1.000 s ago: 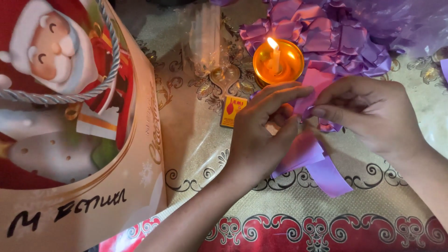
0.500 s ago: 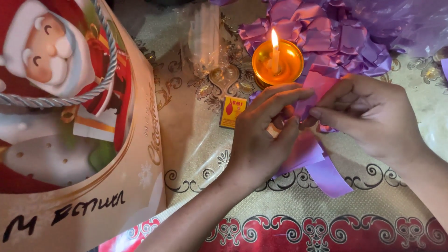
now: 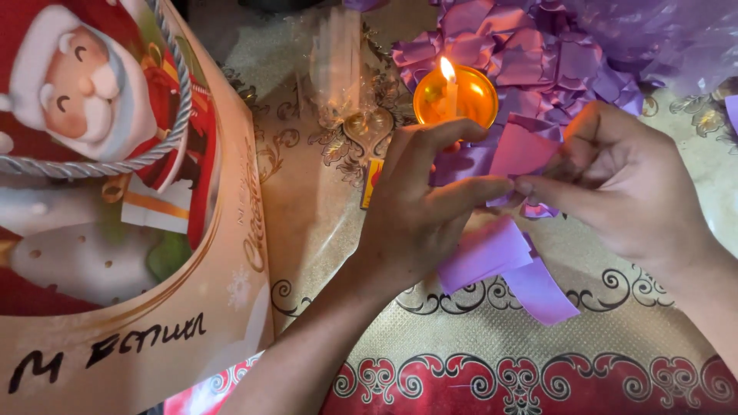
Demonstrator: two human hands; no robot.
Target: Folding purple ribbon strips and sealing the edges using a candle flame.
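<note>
Both hands meet over the middle of the table on one piece of purple ribbon (image 3: pixel 503 250). My left hand (image 3: pixel 419 211) pinches it between thumb and fingers. My right hand (image 3: pixel 626 180) grips the same ribbon from the right, fingertips touching the left hand's. Loose ends of the ribbon hang below the hands toward the tablecloth. Just beyond the fingers burns a lit candle (image 3: pixel 455 96) in a small orange glass cup.
A heap of folded purple ribbon pieces (image 3: pixel 553 54) lies behind the candle. A large gift bag (image 3: pixel 115 192) with a rope handle fills the left side. A small matchbox (image 3: pixel 373 183) and a clear plastic wrapper (image 3: pixel 342 69) lie on the patterned tablecloth (image 3: pixel 492 376).
Both hands have shifted slightly up toward the candle while working the ribbon between the fingertips. The flame still burns.
</note>
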